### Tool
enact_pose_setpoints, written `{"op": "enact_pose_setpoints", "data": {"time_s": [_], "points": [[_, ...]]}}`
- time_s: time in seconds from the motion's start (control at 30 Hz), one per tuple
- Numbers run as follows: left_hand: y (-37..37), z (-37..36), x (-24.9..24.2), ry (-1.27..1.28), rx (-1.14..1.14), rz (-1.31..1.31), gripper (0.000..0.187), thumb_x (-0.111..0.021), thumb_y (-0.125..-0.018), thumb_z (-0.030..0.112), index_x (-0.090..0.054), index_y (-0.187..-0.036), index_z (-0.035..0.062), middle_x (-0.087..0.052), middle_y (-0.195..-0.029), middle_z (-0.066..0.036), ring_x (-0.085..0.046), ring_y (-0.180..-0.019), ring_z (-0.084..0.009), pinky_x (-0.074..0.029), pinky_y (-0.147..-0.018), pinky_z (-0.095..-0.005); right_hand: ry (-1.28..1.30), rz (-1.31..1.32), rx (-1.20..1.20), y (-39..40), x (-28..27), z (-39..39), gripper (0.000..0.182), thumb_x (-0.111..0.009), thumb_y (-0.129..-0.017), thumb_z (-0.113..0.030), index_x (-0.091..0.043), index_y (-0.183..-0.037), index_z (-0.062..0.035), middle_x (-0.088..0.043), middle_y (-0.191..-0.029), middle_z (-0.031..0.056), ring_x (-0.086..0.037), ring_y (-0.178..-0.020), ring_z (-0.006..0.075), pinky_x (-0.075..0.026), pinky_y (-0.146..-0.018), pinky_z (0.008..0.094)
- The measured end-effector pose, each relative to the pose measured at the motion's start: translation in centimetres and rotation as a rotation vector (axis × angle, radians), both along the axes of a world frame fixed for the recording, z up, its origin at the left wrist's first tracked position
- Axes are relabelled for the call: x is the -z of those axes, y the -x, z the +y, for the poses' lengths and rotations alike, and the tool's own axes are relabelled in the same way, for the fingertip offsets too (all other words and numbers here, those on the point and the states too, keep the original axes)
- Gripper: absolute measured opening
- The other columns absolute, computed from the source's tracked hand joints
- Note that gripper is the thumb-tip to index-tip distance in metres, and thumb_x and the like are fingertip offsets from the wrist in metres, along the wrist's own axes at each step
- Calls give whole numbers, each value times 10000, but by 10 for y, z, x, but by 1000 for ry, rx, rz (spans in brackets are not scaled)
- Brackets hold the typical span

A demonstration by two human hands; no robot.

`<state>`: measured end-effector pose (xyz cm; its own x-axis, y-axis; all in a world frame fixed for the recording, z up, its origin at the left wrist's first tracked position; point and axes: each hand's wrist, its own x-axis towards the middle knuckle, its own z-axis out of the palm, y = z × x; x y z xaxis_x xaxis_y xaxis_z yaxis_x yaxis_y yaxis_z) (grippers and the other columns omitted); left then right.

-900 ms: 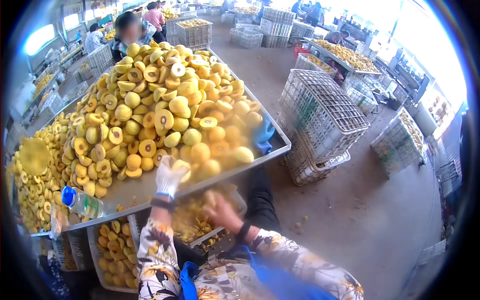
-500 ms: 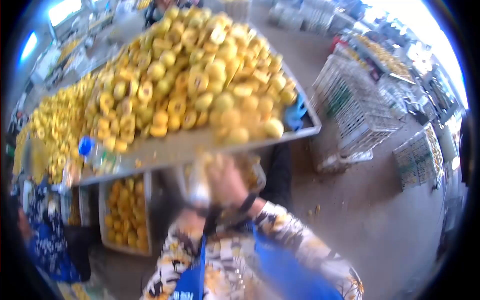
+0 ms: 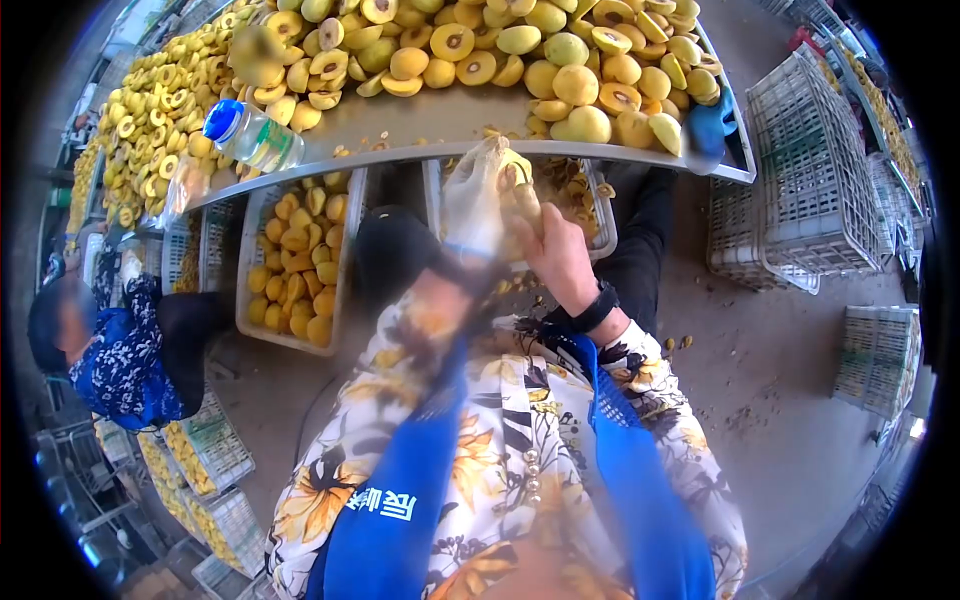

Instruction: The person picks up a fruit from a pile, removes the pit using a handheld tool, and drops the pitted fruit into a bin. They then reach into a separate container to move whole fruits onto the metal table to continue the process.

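My left hand (image 3: 475,205), in a pale translucent glove, is closed at the tray's front edge. A yellow fruit piece (image 3: 515,167) sits at its fingertips. Beside it, my right hand (image 3: 562,255) is bare, with a black band on the wrist. Its fingers are closed, and what they hold cannot be made out. Above both hands, halved yellow fruit (image 3: 475,67) lies piled on the metal tray (image 3: 400,120). Below them, a white crate (image 3: 603,215) holds small brown bits.
A bottle with a blue cap (image 3: 262,140) lies on the tray at left, and a blue object (image 3: 710,128) at its right corner. A crate of fruit (image 3: 300,265) stands lower left, near a seated person in blue (image 3: 135,350). Stacked crates (image 3: 815,170) stand at right.
The view has tilted down, so the tray sits higher and more of my lap shows. Both hands appear higher and further right, still close together at the tray's edge.
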<state>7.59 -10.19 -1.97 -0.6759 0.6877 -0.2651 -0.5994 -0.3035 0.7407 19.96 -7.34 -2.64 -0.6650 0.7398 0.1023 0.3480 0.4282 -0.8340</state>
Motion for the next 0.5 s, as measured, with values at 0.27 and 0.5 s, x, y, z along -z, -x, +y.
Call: {"op": "enact_pose_setpoints", "data": {"time_s": [0.27, 0.5], "points": [[-3, 0, -13, 73, 58, 49, 129, -605, -865, 154, -601, -855, 26, -559, -635, -46, -509, -522, -104, -401, -446, -226, 91, -61, -112, -3, -2, -3, 276, -575, -836, -221, -491, -846, 42, -571, -733, 265, -569, -738, 436, -454, -609, 424], [10, -8, -12, -76, 249, 170, 281, -586, -882, 219, -603, -1057, -1, -628, -966, -45, -589, -803, -92, -488, -694, -217, 218, -89, -96, 2, 6, -1, 246, -552, -827, -187, -512, -874, 50, -592, -673, 180, -602, -596, 279, -469, -549, 364]]}}
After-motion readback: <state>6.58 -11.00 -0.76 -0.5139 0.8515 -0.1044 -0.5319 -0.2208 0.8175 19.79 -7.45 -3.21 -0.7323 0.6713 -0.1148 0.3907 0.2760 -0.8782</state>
